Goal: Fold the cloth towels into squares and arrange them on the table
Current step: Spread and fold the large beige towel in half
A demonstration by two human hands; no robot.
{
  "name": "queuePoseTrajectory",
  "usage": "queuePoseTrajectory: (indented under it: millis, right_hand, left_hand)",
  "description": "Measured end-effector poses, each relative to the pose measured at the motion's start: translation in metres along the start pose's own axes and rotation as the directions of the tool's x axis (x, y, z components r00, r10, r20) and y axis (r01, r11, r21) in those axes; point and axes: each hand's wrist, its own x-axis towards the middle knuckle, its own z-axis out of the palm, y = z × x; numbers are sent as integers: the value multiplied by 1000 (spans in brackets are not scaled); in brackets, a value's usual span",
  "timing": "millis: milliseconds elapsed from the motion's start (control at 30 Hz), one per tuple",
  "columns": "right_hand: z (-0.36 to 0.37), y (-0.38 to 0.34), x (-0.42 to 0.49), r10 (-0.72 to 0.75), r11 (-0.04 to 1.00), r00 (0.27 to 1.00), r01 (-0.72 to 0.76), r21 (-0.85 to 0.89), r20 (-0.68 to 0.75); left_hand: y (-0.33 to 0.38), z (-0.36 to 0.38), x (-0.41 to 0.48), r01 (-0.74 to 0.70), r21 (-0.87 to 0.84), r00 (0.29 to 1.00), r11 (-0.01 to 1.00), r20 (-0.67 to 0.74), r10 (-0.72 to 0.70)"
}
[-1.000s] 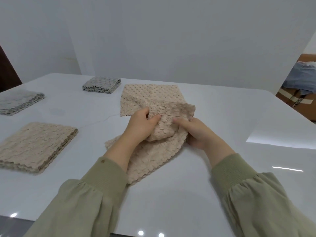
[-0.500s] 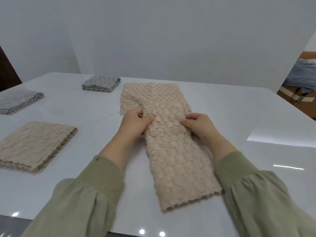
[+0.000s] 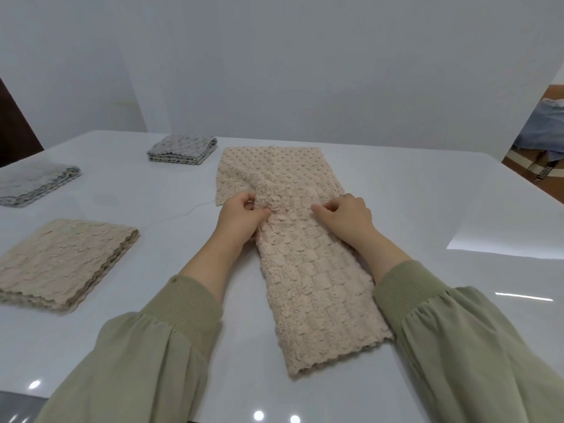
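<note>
A long beige textured towel (image 3: 314, 288) lies lengthwise on the white table (image 3: 427, 209), its near end towards me and its far part (image 3: 274, 166) flat. A bunched ridge crosses its middle. My left hand (image 3: 241, 216) pinches that ridge at the towel's left edge. My right hand (image 3: 345, 218) grips the cloth at the right edge with curled fingers. A folded beige towel (image 3: 64, 261) lies at the left. Two folded grey towels sit farther off, one at the far left (image 3: 33, 183) and one at the back (image 3: 183, 152).
A thin loose thread (image 3: 180, 213) trails left from the towel across the table. Beyond the table's right edge stand a cardboard box (image 3: 537, 175) and a blue cloth (image 3: 546, 126). A white wall rises behind the table.
The bunched towel has been spread out towards me into a long strip. Both hands have stayed at its middle, now holding its two side edges.
</note>
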Motion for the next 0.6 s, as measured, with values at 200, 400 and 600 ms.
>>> queuePoseTrajectory:
  millis: [200,400,600]
  right_hand:
    - [-19,-9,-13,63,644,984,-169,746,168]
    - [-17,4,2,12,360,930,-347,866,368]
    - [-23,3,3,-33,437,928,-321,840,372]
  left_hand:
    - [7,1,-6,-54,-263,991,963,108,85]
    - [13,-1,-10,-146,-257,971,955,147,188]
    - [13,-8,-7,-212,218,970,953,-68,232]
